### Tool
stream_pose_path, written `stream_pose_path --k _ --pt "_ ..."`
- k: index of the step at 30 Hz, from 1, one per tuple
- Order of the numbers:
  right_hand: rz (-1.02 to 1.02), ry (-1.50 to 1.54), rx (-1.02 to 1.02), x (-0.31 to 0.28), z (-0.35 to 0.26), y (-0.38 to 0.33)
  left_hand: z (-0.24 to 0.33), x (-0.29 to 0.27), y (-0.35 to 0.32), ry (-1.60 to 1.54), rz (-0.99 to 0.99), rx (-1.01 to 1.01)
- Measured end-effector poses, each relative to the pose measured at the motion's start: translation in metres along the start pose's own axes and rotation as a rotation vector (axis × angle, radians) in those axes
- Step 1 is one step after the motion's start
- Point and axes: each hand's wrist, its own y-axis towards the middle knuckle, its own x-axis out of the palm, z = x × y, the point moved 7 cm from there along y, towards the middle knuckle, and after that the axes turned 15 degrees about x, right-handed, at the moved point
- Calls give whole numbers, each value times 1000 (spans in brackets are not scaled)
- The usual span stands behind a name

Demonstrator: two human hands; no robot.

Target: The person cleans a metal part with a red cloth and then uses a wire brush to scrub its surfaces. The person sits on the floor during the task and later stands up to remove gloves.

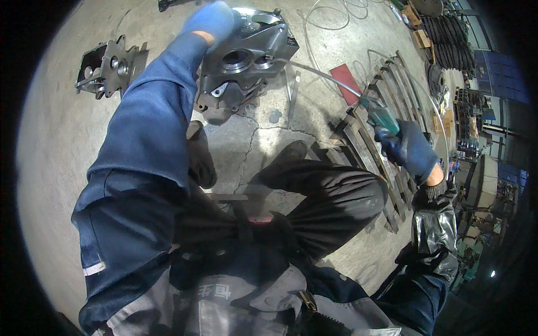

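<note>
A dark grey cast metal housing [216,78] with round machined bores stands on the floor ahead of my feet. My left hand [210,23], in a blue glove, is closed on its upper left edge; glare and blur soften the fingers. Out to the right, my right hand [412,150], in a darker blue glove, is wrapped around a green-bodied hand tool [384,116]. From that tool a long thin metal shaft [330,79] reaches left to the housing, its end beside the smaller right bore. The exact contact of the tip is too small to tell.
A second cast housing [106,67] lies on the floor at the left. Slatted wooden pallets [358,137] lie under and beside my right arm, near a flat red piece [346,84]. A loose hose [308,33] curls across the far floor. Stacked parts [448,42] line the right side.
</note>
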Motion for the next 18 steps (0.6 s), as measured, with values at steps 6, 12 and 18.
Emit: stream_pose_path --k 6,12,18 --pt "-36 35 -63 4 -7 7 7 -5 1 7 -3 -27" --pt "-63 -9 98 0 -5 14 12 -13 -2 7 -14 -3" --pt "-87 -67 154 -3 -7 15 17 -16 -4 -27 -28 -8"
